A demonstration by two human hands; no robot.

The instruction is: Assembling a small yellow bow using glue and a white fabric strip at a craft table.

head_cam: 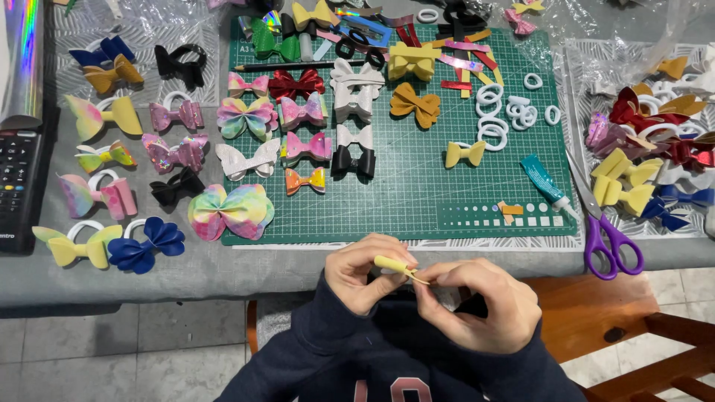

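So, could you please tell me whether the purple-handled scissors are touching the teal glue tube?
Apart. The head view shows the scissors lying just right of the glue tube, with a narrow strip of mat and table visible between the tube's white tip and the blades.

Left hand (363,269) curled, fingers pinched shut, right hand (477,301) alongside, fingertips pinched and meeting the left's, both hands close to chest, dark sleeves covering wrists, forearms angled inward

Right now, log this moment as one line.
left hand: pinching yellow strip | right hand: gripping strip's end | ahead: green cutting mat, purple scissors
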